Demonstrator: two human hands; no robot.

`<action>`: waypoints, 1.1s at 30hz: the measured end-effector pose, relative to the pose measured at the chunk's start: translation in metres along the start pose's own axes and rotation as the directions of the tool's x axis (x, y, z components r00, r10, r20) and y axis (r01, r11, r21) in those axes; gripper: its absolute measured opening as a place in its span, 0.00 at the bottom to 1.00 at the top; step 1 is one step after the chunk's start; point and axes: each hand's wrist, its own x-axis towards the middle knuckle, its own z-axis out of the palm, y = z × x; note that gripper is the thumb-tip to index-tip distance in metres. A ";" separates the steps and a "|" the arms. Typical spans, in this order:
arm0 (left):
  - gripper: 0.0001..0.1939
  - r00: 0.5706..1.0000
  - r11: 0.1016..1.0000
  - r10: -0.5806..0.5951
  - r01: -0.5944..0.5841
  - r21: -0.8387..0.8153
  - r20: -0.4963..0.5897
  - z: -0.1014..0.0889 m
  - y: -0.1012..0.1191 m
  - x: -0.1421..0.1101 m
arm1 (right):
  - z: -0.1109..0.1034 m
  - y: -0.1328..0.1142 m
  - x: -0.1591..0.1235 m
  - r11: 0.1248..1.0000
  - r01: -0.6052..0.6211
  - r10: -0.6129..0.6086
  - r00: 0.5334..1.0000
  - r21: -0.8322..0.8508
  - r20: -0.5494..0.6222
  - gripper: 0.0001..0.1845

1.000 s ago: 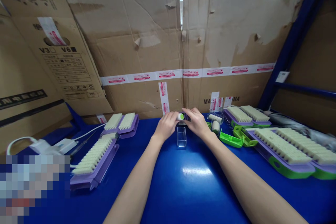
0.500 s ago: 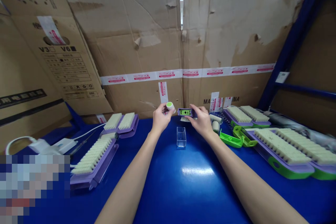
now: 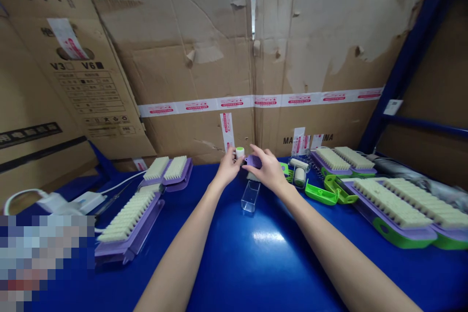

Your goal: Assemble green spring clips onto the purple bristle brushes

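My left hand (image 3: 228, 169) is closed around a small white cylinder with a green end (image 3: 240, 151), held upright between thumb and fingers. Just to its right, my right hand (image 3: 269, 169) grips a small purple brush head (image 3: 253, 161), whose dotted purple face shows between thumb and fingers. Part of the brush head is hidden by the hand. A clear plastic box (image 3: 250, 198) lies tilted on the blue table below both hands, its far end close to the right thumb.
Purple brush heads with cream bristles stand on the left (image 3: 129, 217) and right (image 3: 397, 202). White rollers (image 3: 300, 175) and a green plastic cover (image 3: 321, 194) lie beyond my right forearm. A white power adapter (image 3: 58, 203) sits far left. Cardboard (image 3: 190, 73) walls the back.
The purple brush head has been turned, so its green inside no longer shows. My hands have come closer together. The clear box has shifted and tilted slightly.
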 end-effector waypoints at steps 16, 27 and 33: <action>0.09 0.914 0.926 -0.377 0.368 -0.086 -0.151 -0.014 0.004 -0.004 | -0.014 0.036 -0.013 1.000 -0.003 -0.005 0.946 0.024 0.324 0.53; 0.17 0.943 0.939 -0.310 0.284 -0.196 -0.121 -0.025 0.007 -0.003 | -0.012 0.034 -0.011 0.991 -0.109 0.088 0.970 0.082 0.225 0.43; 0.13 0.937 0.934 -0.342 0.331 -0.133 -0.069 -0.024 0.001 -0.005 | -0.010 0.033 -0.011 0.901 -0.342 0.313 0.938 0.266 0.145 0.47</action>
